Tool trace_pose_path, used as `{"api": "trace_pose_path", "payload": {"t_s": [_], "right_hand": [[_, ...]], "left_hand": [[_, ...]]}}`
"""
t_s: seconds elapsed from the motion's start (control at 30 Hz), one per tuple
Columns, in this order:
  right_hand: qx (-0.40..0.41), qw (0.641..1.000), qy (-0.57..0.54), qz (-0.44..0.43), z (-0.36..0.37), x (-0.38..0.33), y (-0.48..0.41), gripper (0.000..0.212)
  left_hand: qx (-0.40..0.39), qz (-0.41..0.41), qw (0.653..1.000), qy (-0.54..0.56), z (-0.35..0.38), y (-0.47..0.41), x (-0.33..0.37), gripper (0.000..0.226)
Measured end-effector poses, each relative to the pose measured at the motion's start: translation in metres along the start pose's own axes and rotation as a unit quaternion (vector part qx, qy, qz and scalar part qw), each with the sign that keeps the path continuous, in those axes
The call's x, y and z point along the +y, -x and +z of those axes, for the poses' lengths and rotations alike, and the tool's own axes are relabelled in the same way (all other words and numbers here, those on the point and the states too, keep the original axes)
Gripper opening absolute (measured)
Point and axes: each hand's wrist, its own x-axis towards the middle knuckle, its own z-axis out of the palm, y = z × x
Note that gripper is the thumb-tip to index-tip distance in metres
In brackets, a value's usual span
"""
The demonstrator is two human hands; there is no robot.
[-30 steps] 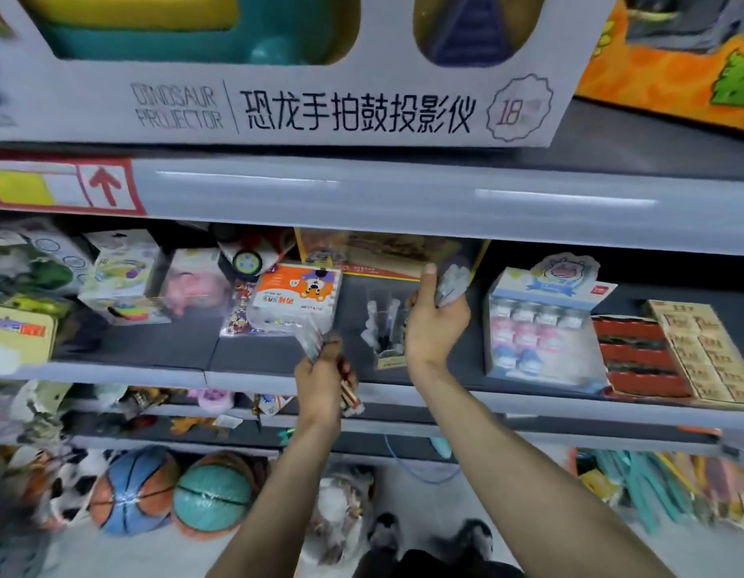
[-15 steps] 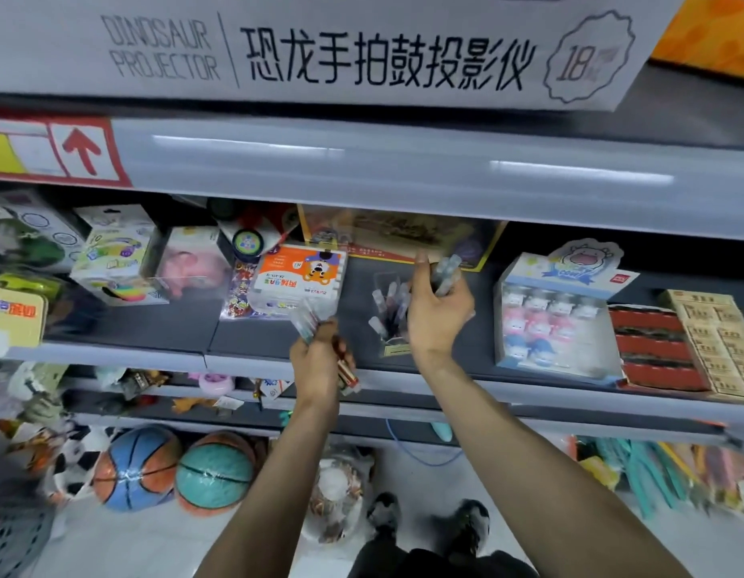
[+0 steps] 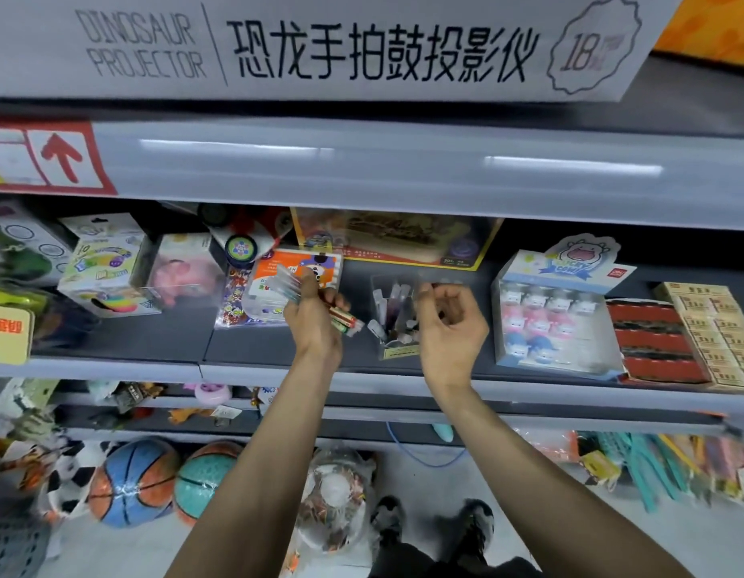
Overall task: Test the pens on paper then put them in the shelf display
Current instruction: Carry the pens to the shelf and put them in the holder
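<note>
My left hand (image 3: 314, 323) grips a bundle of several pens (image 3: 343, 321), their clear caps fanning up to the left and their red and green ends pointing right. A clear display box (image 3: 393, 323) with pens standing in it sits on the dark middle shelf (image 3: 278, 348), just right of that bundle. My right hand (image 3: 451, 327) hovers at the box's right side. Its fingers are loosely curled and I see no pen in them.
An orange-and-white box (image 3: 295, 273) lies behind my left hand. A blue display of small figures (image 3: 549, 319) and red-and-tan boxes (image 3: 687, 340) stand to the right. The shelf above (image 3: 403, 173) overhangs. Balls (image 3: 132, 481) lie on the floor below.
My right hand held a clear-capped pen above the display box; now it has dropped lower beside the box with no pen seen in it. The view has moved closer to the shelf.
</note>
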Motion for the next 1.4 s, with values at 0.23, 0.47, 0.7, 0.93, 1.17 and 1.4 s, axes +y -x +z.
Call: {"api": "trace_pose_path", "payload": {"t_s": [0.23,0.47,0.7,0.93,1.17,1.4], "right_hand": [[0.036,0.999,-0.031,-0.024,-0.02,-0.005,0.023,0.015],[0.043,0.999,-0.004,-0.006,-0.03,-0.009,0.028,0.017],[0.017,1.0,0.019,0.0,-0.037,-0.013,0.026,0.018],[0.016,0.999,0.03,0.014,-0.037,-0.017,0.023,0.017],[-0.034,0.995,0.093,0.007,-0.041,-0.02,0.017,0.016],[-0.104,0.978,0.178,-0.017,-0.053,-0.022,0.009,0.018]], "left_hand": [[-0.04,-0.002,0.997,0.065,0.039,-0.021,0.007,0.019],[-0.101,0.036,0.994,0.026,0.066,-0.03,-0.01,0.033],[-0.2,0.182,0.937,-0.221,0.06,-0.034,-0.022,0.032],[-0.219,0.195,0.907,-0.302,0.054,-0.027,-0.025,0.032],[-0.247,0.189,0.909,-0.277,0.05,-0.017,-0.018,0.015],[-0.255,0.23,0.865,-0.365,0.032,-0.014,0.001,0.024]]}}
